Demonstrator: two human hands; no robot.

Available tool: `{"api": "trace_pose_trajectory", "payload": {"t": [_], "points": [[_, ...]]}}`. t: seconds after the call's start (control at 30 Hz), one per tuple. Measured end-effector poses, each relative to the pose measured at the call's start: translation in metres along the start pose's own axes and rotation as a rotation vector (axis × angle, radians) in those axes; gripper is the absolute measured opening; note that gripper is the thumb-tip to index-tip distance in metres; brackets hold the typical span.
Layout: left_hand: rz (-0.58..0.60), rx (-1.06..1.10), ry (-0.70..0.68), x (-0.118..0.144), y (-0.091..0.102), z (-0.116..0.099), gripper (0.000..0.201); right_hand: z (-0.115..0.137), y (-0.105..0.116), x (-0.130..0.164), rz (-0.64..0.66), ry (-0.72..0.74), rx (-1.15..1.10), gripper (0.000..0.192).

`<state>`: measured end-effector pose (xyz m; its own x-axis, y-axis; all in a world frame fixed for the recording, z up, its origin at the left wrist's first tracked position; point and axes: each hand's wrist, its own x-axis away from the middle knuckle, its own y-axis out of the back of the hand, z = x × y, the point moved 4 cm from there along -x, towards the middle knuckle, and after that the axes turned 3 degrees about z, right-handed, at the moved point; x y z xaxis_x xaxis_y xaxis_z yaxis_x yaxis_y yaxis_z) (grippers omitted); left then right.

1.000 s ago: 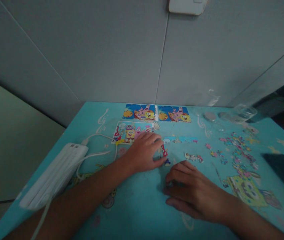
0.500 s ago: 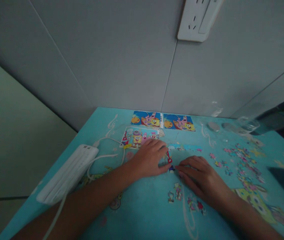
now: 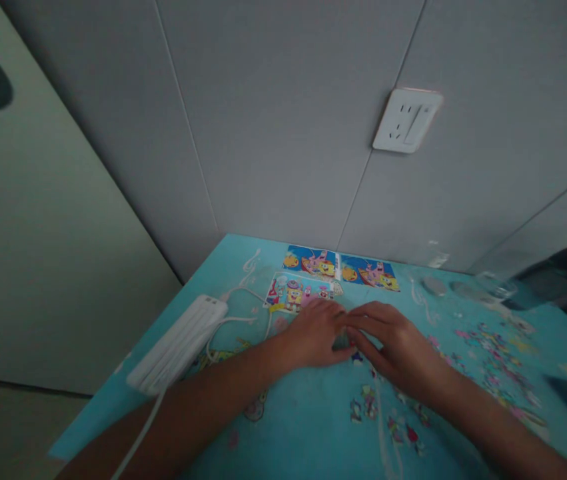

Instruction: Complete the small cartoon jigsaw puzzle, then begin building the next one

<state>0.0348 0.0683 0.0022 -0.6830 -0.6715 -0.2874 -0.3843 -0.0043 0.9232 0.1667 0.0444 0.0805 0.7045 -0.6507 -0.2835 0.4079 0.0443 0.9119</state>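
My left hand (image 3: 316,331) lies flat on the turquoise table (image 3: 293,440), fingers spread over small jigsaw pieces. My right hand (image 3: 392,339) rests just to its right, fingertips meeting the left hand's over the same spot; the pieces under them are mostly hidden. A small dark piece (image 3: 357,359) shows just below the fingers. A few loose pieces (image 3: 363,410) lie nearer me. Whether either hand grips a piece is hidden.
Three cartoon picture cards (image 3: 343,265) lie at the table's far edge. A white power strip (image 3: 178,343) with a cable sits left. Several scattered pieces (image 3: 493,357) spread to the right, with clear lids (image 3: 436,287) and a dark object (image 3: 553,280) beyond. A wall socket (image 3: 407,120) hangs above.
My right hand slid forward and left until its fingertips met my left hand, uncovering loose pieces near me. The camera tilted up, showing more wall and the socket.
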Motion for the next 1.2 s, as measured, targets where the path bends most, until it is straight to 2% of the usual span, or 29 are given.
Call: {"api": "trace_pose_trajectory", "payload": {"t": [0.07, 0.23, 0.4, 0.73, 0.83, 0.93, 1.07, 1.2], "points": [[-0.028, -0.026, -0.008, 0.003, 0.004, -0.001, 0.05, -0.011, 0.0, 0.025, 0.009, -0.058, 0.006, 0.023], [-0.035, 0.021, -0.019, 0.005, 0.002, 0.002, 0.043, -0.024, -0.002, 0.089, 0.06, -0.207, 0.014, 0.021], [-0.023, 0.016, -0.028, 0.005, -0.001, 0.004, 0.043, -0.027, 0.002, 0.118, 0.076, -0.283, 0.017, 0.021], [-0.018, -0.008, -0.023, 0.005, -0.005, 0.008, 0.045, -0.05, 0.007, 0.13, 0.032, -0.32, -0.002, 0.023], [-0.024, 0.0, -0.028, 0.005, -0.005, 0.008, 0.044, -0.059, 0.013, 0.117, -0.025, -0.32, -0.048, 0.021], [-0.016, 0.005, -0.025, 0.005, -0.004, 0.008, 0.044, -0.068, 0.015, 0.093, -0.063, -0.297, -0.095, 0.018], [0.005, 0.007, -0.014, 0.004, -0.002, 0.009, 0.045, -0.078, 0.008, 0.074, -0.112, -0.274, -0.133, 0.02], [0.006, 0.016, -0.019, 0.004, -0.001, 0.009, 0.046, -0.085, -0.005, 0.089, -0.117, -0.299, -0.112, 0.02]]}}
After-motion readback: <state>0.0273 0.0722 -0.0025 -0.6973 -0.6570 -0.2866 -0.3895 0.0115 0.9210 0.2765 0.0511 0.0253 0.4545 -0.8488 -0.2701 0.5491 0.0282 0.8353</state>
